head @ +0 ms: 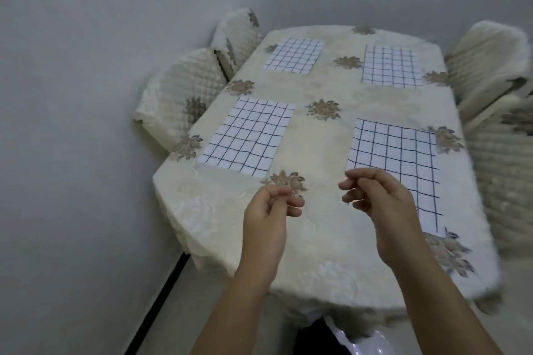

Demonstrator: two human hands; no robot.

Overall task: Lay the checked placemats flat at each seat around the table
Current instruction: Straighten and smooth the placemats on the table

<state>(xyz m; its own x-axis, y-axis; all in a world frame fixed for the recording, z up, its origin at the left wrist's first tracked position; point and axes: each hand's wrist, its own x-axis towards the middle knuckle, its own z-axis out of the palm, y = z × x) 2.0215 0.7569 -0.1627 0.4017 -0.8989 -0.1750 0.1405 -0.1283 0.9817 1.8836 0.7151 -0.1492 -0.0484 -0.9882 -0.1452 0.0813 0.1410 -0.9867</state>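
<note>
Several white placemats with a dark checked grid lie flat on the cream floral tablecloth (317, 147): near left (248, 135), near right (395, 158), far left (294, 56), far right (392, 66). My left hand (271, 210) hovers over the near end of the table with fingers loosely curled and nothing in it. My right hand (380, 199) hangs beside it, fingers curled and holding nothing, over the near corner of the near right placemat.
Two quilted cream chairs (178, 101) (236, 34) stand along the left side against the grey wall. More quilted chairs (490, 66) (507, 170) stand on the right. A dark skirting strip (161, 297) runs along the floor at the left.
</note>
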